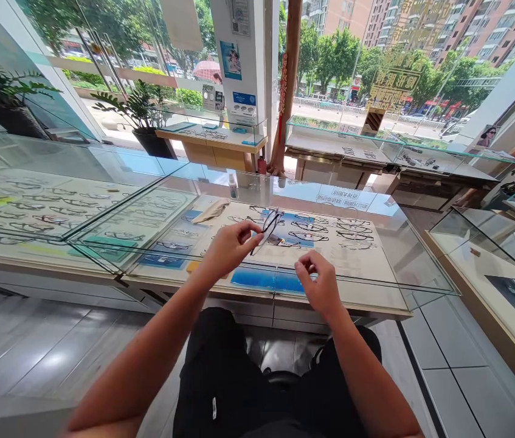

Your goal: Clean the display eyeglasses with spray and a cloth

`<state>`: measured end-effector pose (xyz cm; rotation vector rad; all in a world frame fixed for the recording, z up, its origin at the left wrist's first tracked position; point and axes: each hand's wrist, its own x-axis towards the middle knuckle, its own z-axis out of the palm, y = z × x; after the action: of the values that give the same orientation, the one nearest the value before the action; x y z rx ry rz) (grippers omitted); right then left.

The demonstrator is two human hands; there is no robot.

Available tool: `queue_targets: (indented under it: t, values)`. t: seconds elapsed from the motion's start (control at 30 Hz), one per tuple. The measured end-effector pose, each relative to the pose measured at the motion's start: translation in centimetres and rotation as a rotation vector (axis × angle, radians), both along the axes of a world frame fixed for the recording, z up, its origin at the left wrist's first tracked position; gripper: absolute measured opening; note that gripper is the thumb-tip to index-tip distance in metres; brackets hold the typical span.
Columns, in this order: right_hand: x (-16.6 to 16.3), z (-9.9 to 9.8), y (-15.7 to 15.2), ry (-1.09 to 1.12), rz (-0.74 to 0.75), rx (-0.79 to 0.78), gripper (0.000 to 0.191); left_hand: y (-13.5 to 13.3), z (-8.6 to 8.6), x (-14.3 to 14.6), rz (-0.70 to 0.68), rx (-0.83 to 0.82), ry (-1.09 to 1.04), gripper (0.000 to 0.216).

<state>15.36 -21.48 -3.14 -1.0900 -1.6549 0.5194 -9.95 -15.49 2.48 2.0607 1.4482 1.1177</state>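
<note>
We are pinching a pair of glasses (271,223) in our left hand (227,248) above the glass worktop (391,267); our right hand (321,283) is hovering nearby, fingers curling, its grip's contents being impossible to tell.

Window lettering (391,82): gold characters are set in rows on the pane; the wording cannot be read with certainty.
Wooden post (292,73): red characters (283,85) are run down its side, too small to be read.
Pillar notice (239,17): a square code is borne; its print is illegible.
Glass counter (284,187): pale lettering (343,199) is shown, unreadable.
</note>
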Motion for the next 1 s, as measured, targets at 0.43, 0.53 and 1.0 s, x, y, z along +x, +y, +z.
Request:
queue_targets:
  t: [0.43, 0.53, 1.0]
  values:
    - [7.5, -4.7, 5.1, 0.048, -0.144, -0.241, 0.057, 10.9, 1.9, 0.9, -0.091, -0.058, 0.910, 0.019]
    - [7.5, -4.6, 4.9, 0.055, -0.129, -0.257, 0.057, 11.0, 1.0, 1.1, -0.162, -0.084, 1.024, 0.023]
    - [7.5, -4.6, 4.4, 0.063, -0.112, -0.257, 0.058, 11.5, -1.1, -0.5, -0.208, -0.012, 1.026, 0.024]
